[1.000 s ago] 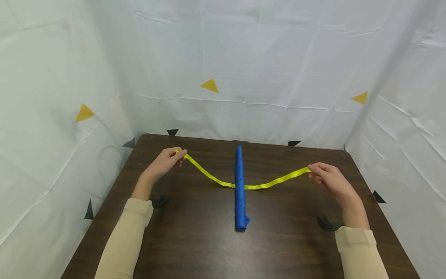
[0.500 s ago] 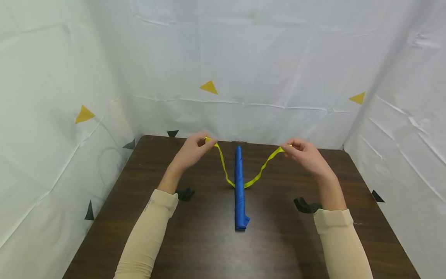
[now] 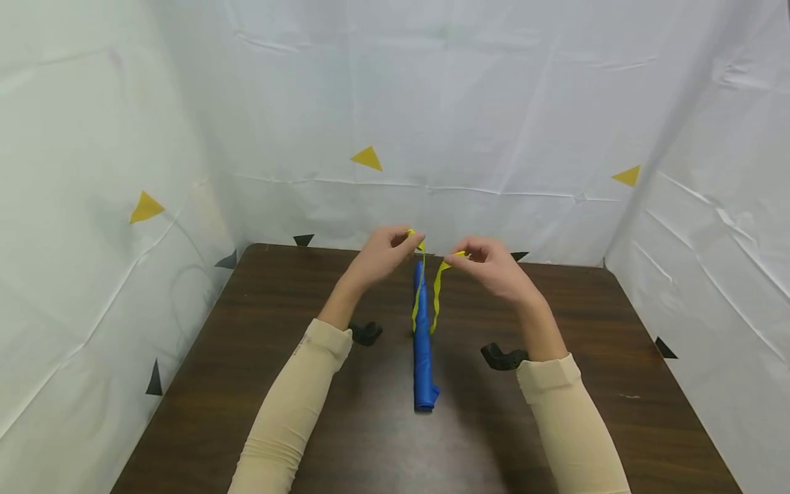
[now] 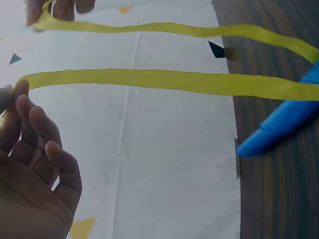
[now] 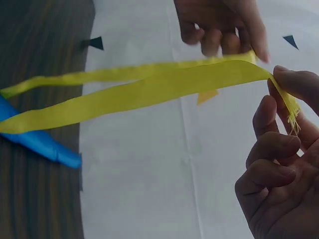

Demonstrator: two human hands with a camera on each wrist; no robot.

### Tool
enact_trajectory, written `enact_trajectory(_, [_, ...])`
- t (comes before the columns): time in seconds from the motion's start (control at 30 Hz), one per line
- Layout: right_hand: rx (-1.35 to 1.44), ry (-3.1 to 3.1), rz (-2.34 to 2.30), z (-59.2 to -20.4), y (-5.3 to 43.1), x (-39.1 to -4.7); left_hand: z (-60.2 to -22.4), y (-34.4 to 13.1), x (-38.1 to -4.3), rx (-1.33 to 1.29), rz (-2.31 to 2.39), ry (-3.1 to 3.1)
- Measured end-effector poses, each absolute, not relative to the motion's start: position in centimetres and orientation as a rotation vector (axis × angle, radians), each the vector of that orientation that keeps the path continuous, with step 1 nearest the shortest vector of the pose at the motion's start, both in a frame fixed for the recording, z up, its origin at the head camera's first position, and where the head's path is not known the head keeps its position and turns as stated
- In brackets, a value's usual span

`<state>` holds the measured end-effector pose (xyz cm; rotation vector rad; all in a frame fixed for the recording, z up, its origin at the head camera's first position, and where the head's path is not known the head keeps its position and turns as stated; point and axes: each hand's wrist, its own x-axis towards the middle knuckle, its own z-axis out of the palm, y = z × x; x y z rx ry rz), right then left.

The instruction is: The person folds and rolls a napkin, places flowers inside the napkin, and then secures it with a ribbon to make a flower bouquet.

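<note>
A yellow ribbon (image 3: 436, 295) passes under a rolled blue cloth (image 3: 422, 363) lying lengthwise on the table, and both its ends rise from the roll. My left hand (image 3: 385, 257) pinches one end between thumb and forefinger, above the roll's far tip. The other end is pinched by my right hand (image 3: 494, 267), a short way to the right. In the right wrist view, frayed threads of the ribbon (image 5: 199, 84) stick out past the thumb. The left wrist view shows both ribbon strands running side by side from the fingers down to the blue roll (image 4: 279, 127).
The brown wooden table (image 3: 247, 384) is enclosed by white sheeting (image 3: 481, 103) at the back and sides. Yellow and black triangle markers are stuck on the sheeting. A black wrist mount (image 3: 503, 357) sticks out by the right cuff, another by the left.
Both hands have come inward from wide apart and up towards the far end, bringing the ribbon's ends close together over the roll. The blue cloth has stayed in place.
</note>
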<state>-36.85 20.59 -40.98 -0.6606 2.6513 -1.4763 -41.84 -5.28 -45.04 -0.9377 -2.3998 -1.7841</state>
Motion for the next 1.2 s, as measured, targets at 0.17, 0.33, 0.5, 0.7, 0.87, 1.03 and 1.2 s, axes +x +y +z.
enact_trajectory(0.17, [-0.675,2.667,-1.52,-41.3,19.2,-37.0,-44.4,-4.1,-41.9,-1.023,-1.786,-2.381])
enact_trajectory(0.33, [-0.631,2.688,-1.582,-41.5,18.4,-37.1,-44.3,-3.6,-41.9,-1.069,-1.781,-2.377])
enact_trajectory(0.5, [-0.565,2.689,-1.609,-41.7,18.2,-37.2,-44.8,-3.5,-41.8,-1.076,-1.821,-2.371])
enact_trajectory(0.7, [-0.494,2.693,-1.607,-41.9,18.5,-37.4,-46.7,-3.4,-41.1,-1.014,-1.777,-2.463])
enact_trajectory(0.87, [-0.49,2.687,-1.633,-42.2,18.6,-37.7,-48.0,-3.1,-40.7,-0.992,-1.534,-2.607])
enact_trajectory(1.03, [-0.48,2.699,-1.627,-42.8,18.8,-37.8,-48.7,-3.2,-40.6,-0.864,-1.5,-2.647])
enact_trajectory(1.2, [-0.351,2.733,-1.604,-43.7,19.6,-36.9,-49.0,-3.6,-40.7,-0.75,-1.519,-2.65])
